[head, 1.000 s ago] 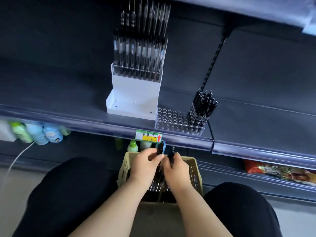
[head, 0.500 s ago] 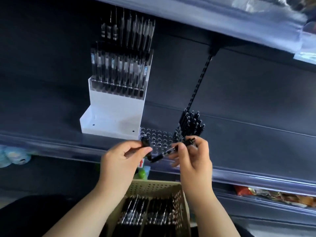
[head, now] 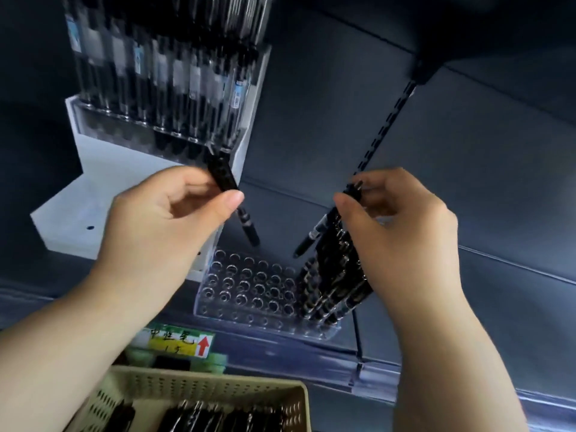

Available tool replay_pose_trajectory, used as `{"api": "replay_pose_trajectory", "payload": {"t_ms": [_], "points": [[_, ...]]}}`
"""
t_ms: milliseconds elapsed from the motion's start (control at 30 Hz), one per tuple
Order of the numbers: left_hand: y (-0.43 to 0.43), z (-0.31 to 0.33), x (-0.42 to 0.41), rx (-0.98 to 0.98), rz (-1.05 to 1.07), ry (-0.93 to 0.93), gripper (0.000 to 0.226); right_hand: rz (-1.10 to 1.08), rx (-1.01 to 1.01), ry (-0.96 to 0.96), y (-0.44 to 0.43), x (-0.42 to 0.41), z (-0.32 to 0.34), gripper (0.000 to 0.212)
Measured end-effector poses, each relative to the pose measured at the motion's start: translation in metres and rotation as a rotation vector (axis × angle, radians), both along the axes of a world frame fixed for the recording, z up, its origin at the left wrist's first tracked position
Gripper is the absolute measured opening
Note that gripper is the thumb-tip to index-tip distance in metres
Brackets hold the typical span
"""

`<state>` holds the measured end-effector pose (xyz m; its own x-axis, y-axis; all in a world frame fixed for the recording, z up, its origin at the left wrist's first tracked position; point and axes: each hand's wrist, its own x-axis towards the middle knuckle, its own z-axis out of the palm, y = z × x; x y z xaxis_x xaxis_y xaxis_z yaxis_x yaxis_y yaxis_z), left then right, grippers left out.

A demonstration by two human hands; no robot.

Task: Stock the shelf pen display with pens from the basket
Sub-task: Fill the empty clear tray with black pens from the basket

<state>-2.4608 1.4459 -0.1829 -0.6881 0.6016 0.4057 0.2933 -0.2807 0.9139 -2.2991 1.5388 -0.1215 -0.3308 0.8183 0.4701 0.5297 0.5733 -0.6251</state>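
Note:
A clear pen rack with rows of round holes [head: 249,285] stands on the dark shelf; its right end holds several upright black pens [head: 333,285]. My left hand [head: 165,226] grips a black pen [head: 232,201], tip pointing down over the rack's empty holes. My right hand [head: 402,232] grips another black pen [head: 314,233] slanted down beside the standing pens. Below, a beige perforated basket [head: 199,397] holds several more black pens.
A white tiered display [head: 103,188] full of pens stands on the shelf to the left of the rack. A yellow and green price tag [head: 180,341] sits on the shelf's front rail. A slotted upright [head: 383,126] runs up the back panel.
Both hands rose from the basket to the shelf, each carrying a pen. They have since moved apart, and the pens now point down over the clear rack.

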Motion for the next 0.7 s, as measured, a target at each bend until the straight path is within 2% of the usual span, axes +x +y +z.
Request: {"api": "replay_pose_trajectory", "payload": {"t_ms": [133, 233, 700], "points": [[0.006, -0.008, -0.007, 0.093, -0.041, -0.138, 0.006, -0.002, -0.017, -0.059, 0.01, 0.006, -0.01, 0.011], [0.009, -0.015, -0.011, 0.043, -0.064, -0.083, 0.008, 0.018, -0.023, -0.076, 0.014, 0.007, -0.012, 0.013], [0.006, -0.03, -0.006, 0.008, -0.092, -0.082, 0.008, 0.071, 0.021, -0.115, 0.014, -0.008, -0.01, 0.011]]}}
